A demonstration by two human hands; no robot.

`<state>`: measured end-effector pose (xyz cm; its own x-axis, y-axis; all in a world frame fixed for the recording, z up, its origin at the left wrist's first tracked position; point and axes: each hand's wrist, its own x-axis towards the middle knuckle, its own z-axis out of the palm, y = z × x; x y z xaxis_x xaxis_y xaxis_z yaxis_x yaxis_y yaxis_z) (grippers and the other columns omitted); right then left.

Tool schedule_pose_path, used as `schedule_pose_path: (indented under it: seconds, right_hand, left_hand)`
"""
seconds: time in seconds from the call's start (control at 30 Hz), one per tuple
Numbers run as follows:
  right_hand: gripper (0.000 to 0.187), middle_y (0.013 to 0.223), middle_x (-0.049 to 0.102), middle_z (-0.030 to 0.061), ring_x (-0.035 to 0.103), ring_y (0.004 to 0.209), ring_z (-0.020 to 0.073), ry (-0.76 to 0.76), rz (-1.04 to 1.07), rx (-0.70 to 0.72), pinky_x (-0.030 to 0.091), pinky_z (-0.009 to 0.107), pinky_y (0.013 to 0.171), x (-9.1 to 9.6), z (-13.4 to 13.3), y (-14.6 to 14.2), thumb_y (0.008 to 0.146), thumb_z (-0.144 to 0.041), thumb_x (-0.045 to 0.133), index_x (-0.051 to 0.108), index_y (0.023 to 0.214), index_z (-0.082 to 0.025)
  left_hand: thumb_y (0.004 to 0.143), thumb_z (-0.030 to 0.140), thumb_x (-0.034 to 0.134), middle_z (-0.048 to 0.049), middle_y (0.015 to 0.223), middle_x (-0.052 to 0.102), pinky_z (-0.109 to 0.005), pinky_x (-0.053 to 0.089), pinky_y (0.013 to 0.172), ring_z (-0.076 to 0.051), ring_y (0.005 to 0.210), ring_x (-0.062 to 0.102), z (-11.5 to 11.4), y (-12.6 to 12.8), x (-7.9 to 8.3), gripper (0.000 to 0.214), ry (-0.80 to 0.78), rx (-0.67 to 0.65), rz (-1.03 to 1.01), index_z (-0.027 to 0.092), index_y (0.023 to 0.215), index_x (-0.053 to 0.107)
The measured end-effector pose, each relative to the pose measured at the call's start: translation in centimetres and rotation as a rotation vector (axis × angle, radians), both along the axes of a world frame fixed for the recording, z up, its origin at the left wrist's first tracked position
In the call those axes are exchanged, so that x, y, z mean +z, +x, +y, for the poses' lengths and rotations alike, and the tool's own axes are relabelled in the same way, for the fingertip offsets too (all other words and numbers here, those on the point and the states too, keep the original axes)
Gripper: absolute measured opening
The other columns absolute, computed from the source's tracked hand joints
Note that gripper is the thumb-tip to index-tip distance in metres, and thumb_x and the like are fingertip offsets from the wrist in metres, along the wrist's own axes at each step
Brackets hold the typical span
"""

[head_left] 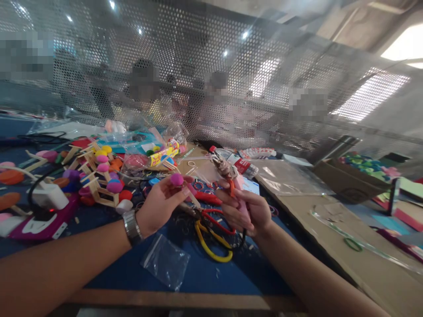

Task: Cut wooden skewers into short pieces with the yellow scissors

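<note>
The left hand (157, 207) pinches a magenta pompom (176, 179) and a wooden stick (194, 200) above the worktop (228, 279); the right hand (257, 211), apart, grips seemingly a pink glue gun (243, 208). Its cord (243, 240) snagging the yellow-handled tool (216, 258) could jerk it leftward, risking burns.

Grey perforated screen (185, 39), white plug (53, 197) on magenta power strip (70, 212), open cardboard box (346, 181)
</note>
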<state>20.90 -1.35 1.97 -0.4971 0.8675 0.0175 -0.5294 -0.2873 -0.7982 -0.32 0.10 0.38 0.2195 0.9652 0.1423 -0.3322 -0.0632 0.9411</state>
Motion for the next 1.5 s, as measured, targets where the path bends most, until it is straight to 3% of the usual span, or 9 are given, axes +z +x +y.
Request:
schedule_pose_path:
  seconds: [0.13, 0.27, 0.53, 0.8, 0.93, 1.07, 1.17, 1.27, 1.5]
  right_hand:
    - [0.023, 0.058, 0.046, -0.012, 0.021, 0.024, 0.0022, 0.016, 0.037, 0.109, 0.015, 0.013, 0.019, -0.2, -0.2, 0.3, 0.079, -0.033, 0.068, 0.046, 0.083, -0.025]
    - [0.024, 0.059, 0.047, -0.0115, 0.021, 0.023, 0.0019, 0.001, 0.046, 0.173, 0.012, 0.013, 0.018, -0.3, -0.4, 0.1, 0.079, -0.033, 0.067, 0.045, 0.081, -0.025]
    - [0.029, 0.059, 0.047, -0.0106, 0.026, 0.026, 0.0024, 0.006, -0.006, 0.156, 0.016, 0.014, 0.02, -0.1, -0.6, -0.6, 0.075, -0.037, 0.07, 0.045, 0.08, -0.025]
    - [0.024, 0.068, 0.061, -0.0016, 0.044, 0.038, 0.0079, 0.064, -0.072, -0.279, 0.028, 0.019, 0.029, -0.1, -0.1, -0.8, 0.063, -0.033, 0.073, 0.053, 0.072, -0.022]
    - [0.025, 0.05, 0.06, 0.0001, 0.052, 0.04, 0.0132, 0.064, -0.219, -0.282, 0.036, 0.022, 0.037, -0.5, 0.0, -0.9, 0.062, -0.036, 0.076, 0.06, 0.073, -0.019]
    - [0.024, 0.042, 0.057, -0.0004, 0.046, 0.034, 0.0117, 0.06, -0.25, -0.279, 0.033, 0.022, 0.034, -1.0, 0.4, -1.3, 0.063, -0.037, 0.075, 0.061, 0.066, -0.017]
    - [0.022, 0.044, 0.058, -0.0012, 0.047, 0.036, 0.0104, 0.008, -0.195, -0.481, 0.035, 0.02, 0.034, -1.3, 1.8, -1.3, 0.062, -0.03, 0.075, 0.057, 0.06, -0.019]
    - [0.017, 0.057, 0.068, 0.0004, 0.061, 0.049, 0.014, -0.083, -0.107, -0.71, 0.047, 0.021, 0.043, -1.6, 3.5, -0.9, 0.059, -0.021, 0.073, 0.061, 0.072, -0.02]
    - [0.029, 0.073, 0.073, 0.0013, 0.066, 0.061, 0.0173, 0.001, -0.075, -0.682, 0.054, 0.028, 0.051, -1.7, 3.4, -0.4, 0.056, -0.022, 0.082, 0.068, 0.081, -0.02]
  left_hand:
    - [0.068, 0.029, 0.085, -0.0082, 0.114, 0.073, -0.03, 0.058, 0.079, -0.017, 0.089, 0.068, -0.3, -0.1, 0.3, 0.038, 0.06, -0.001, -0.006, 0.018, 0.102, 0.072]
    - [0.069, 0.028, 0.084, -0.0077, 0.1, 0.075, -0.031, 0.059, 0.078, -0.019, 0.088, 0.069, -0.3, -0.2, 0.2, 0.034, 0.096, -0.047, 0.009, 0.017, 0.1, 0.073]
    - [0.07, 0.027, 0.083, -0.0096, 0.099, 0.076, -0.037, 0.058, 0.086, -0.023, 0.092, 0.071, -1.0, -0.2, 0.6, 0.031, 0.115, -0.182, 0.099, 0.017, 0.098, 0.076]
    - [0.066, 0.032, 0.086, -0.0081, 0.09, 0.077, -0.035, 0.062, 0.074, -0.021, 0.079, 0.072, -0.4, -0.2, 0.1, 0.035, 0.03, -0.09, 0.074, 0.015, 0.095, 0.075]
    - [0.065, 0.032, 0.087, -0.0075, 0.092, 0.077, -0.032, 0.062, 0.071, -0.018, 0.074, 0.071, -0.1, -0.1, 0.1, 0.034, 0.012, -0.066, 0.055, 0.014, 0.091, 0.075]
    - [0.062, 0.029, 0.089, -0.0061, 0.093, 0.077, -0.029, 0.062, 0.071, -0.015, 0.071, 0.07, -0.1, 0.0, 0.4, 0.035, -0.035, -0.036, 0.019, 0.014, 0.09, 0.076]
    - [0.061, 0.028, 0.089, -0.0059, 0.094, 0.077, -0.029, 0.061, 0.074, -0.016, 0.078, 0.072, 0.0, 0.0, 0.3, 0.038, -0.057, -0.008, 0.017, 0.015, 0.094, 0.076]
    - [0.064, 0.027, 0.087, -0.0047, 0.084, 0.076, -0.027, 0.06, 0.073, -0.015, 0.073, 0.071, 0.2, -0.1, 0.1, 0.039, -0.056, 0.017, 0.04, 0.014, 0.098, 0.075]
    - [0.062, 0.028, 0.088, -0.0048, 0.091, 0.075, -0.026, 0.06, 0.07, -0.013, 0.07, 0.068, 0.4, 0.1, 0.3, 0.034, -0.061, 0.108, -0.005, 0.012, 0.088, 0.073]
